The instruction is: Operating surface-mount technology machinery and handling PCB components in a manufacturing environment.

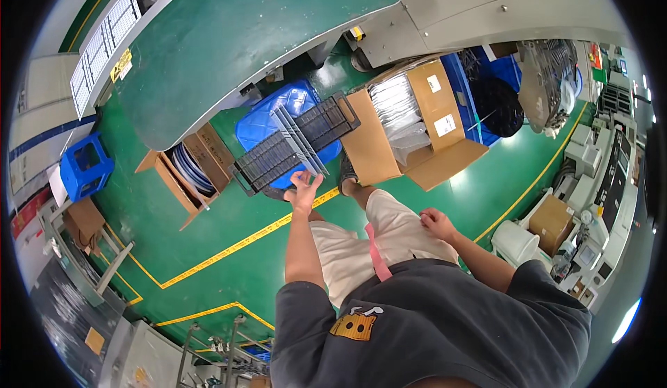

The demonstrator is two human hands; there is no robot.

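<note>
A long black slotted rack [260,162] lies across a blue plastic stool [251,125]. Several thin grey panels [297,138] stand close together in the slots near its middle. The fingers of my left hand [303,189] are closed at the near end of these panels, pinching an edge; how many panels they hold is hard to see. Beside my thigh hangs my right hand [438,223], its fingers curled in with nothing showing in them, apart from the rack.
Right of the rack stands an open cardboard box [372,141] with silvery wrapped packs. A smaller carton [177,183] with round reels sits on the left. Beyond are a green-topped bench [264,23], another blue stool [87,167] and a blue bin [458,86]. Yellow tape [243,238] marks the floor.
</note>
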